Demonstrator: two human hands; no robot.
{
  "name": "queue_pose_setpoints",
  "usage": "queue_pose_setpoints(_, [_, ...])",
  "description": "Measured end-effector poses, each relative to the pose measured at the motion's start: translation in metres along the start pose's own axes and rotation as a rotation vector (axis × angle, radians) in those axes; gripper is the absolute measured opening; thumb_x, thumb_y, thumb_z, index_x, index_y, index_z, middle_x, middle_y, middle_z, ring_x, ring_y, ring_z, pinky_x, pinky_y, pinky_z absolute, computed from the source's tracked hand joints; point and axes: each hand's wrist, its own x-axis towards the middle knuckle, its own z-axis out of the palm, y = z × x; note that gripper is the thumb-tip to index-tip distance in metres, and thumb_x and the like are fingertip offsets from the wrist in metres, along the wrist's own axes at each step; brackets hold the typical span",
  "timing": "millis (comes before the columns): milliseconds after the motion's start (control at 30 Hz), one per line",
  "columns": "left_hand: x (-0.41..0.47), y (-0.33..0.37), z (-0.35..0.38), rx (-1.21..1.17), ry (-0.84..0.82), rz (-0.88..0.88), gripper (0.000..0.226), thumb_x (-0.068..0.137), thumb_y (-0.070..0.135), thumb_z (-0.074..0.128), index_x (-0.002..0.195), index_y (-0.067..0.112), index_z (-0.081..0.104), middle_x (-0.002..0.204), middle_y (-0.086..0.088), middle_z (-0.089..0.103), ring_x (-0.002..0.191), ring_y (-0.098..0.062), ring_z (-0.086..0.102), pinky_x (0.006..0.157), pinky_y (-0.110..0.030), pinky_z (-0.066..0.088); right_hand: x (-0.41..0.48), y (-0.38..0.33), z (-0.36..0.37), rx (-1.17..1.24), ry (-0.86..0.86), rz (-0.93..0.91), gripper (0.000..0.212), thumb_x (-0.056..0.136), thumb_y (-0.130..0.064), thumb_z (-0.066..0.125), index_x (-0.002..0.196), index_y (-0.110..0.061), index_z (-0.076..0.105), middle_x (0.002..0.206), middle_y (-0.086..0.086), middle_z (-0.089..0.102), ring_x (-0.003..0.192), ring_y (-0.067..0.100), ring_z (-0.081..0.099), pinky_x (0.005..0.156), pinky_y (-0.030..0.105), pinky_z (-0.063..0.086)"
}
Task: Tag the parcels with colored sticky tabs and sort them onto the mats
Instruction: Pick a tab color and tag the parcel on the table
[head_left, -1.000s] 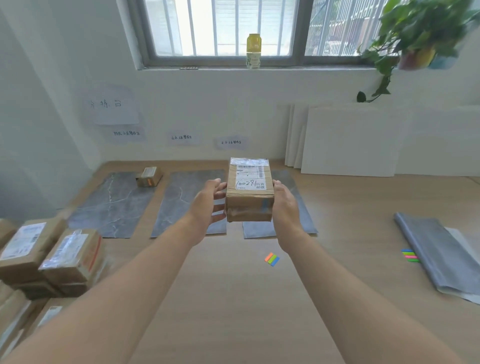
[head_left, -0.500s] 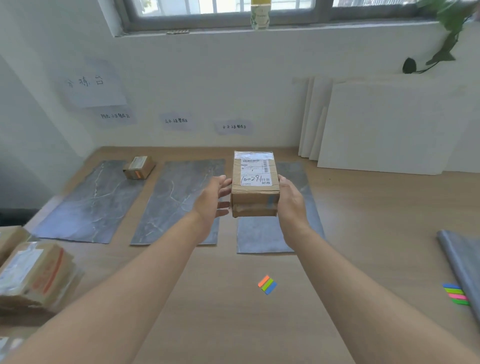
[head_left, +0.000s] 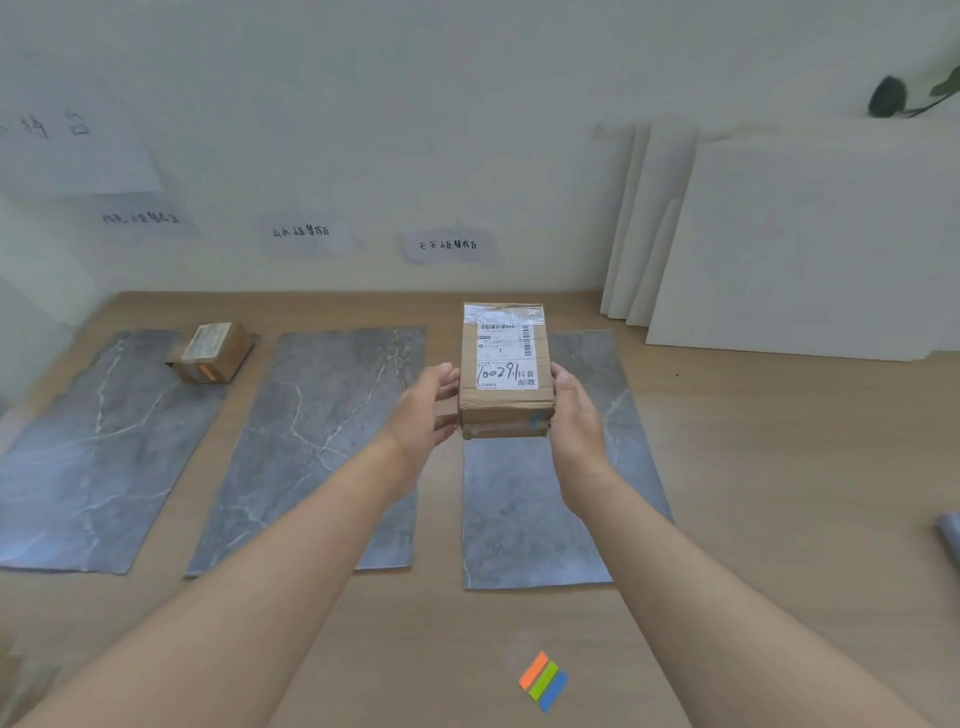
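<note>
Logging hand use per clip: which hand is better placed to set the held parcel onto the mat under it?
Right, probably. The right hand grips the parcel along its right side, above the rightmost mat; the left hand has only straight fingers at the parcel's left side, steadying rather than carrying.
</note>
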Motion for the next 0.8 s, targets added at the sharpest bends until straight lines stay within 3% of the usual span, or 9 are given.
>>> queue_pose_setpoints(200, [0.083, -0.018, 0.005, -0.023, 0.031, -0.038, 0.026, 0.103, 0.038, 0.04, 0.1, 0.03, 0.065, 0.114, 0.01, 0.065, 0.104, -0.021, 0.062, 0.11, -0.036, 0.043, 0.081, 0.038, 0.024, -0.009, -0.002, 0.076, 0.037, 0.108, -0.04, 0.032, 0.132, -0.036, 0.06, 0.122, -0.012, 0.068, 0.114, 0.006, 0.061, 0.09, 0.024, 0.046])
queue_pose_setpoints(300, [0.123, -0.036, 0.006, -0.024, 0.049, -0.075, 0.027, 0.103, 0.04, 0.039, 0.097, 0.031, 0.064, 0.105, 0.015, 0.064, 0.096, -0.017, 0.06, 0.107, -0.037, 0.041, 0.117, 0.065, 0.032, -0.013, 0.004, 0.111, 0.039, 0.108, -0.04, 0.031, 0.136, -0.035, 0.058, 0.125, -0.01, 0.067, 0.118, 0.01, 0.06, 0.103, 0.033, 0.047])
queue_pose_setpoints(467, [0.18, -0.068, 0.008, 0.001, 0.048, -0.113, 0.028, 0.103, 0.04, 0.038, 0.093, 0.032, 0.063, 0.097, 0.019, 0.065, 0.091, -0.012, 0.06, 0.097, -0.033, 0.043, 0.162, 0.11, 0.038, -0.003, 0.034, 0.16, 0.04, 0.104, -0.046, 0.033, 0.132, -0.042, 0.061, 0.126, -0.013, 0.067, 0.12, 0.011, 0.06, 0.11, 0.042, 0.045])
queue_pose_setpoints(667, [0.236, -0.088, 0.01, 0.031, 0.048, -0.096, 0.03, 0.101, 0.046, 0.04, 0.097, 0.036, 0.068, 0.105, 0.019, 0.068, 0.103, -0.014, 0.062, 0.096, -0.035, 0.047, 0.212, 0.136, 0.045, -0.004, 0.05, 0.15, 0.048, 0.102, -0.056, 0.031, 0.141, -0.041, 0.055, 0.138, -0.015, 0.061, 0.13, 0.008, 0.053, 0.115, 0.041, 0.04])
queue_pose_setpoints(800, [0.248, -0.095, 0.012, 0.005, 0.058, -0.061, 0.029, 0.101, 0.045, 0.041, 0.097, 0.037, 0.069, 0.108, 0.019, 0.069, 0.103, -0.012, 0.063, 0.09, -0.031, 0.05, 0.23, 0.141, 0.049, 0.0, 0.066, 0.121, 0.046, 0.105, -0.051, 0.031, 0.143, -0.04, 0.054, 0.14, -0.015, 0.059, 0.131, 0.007, 0.051, 0.116, 0.036, 0.038])
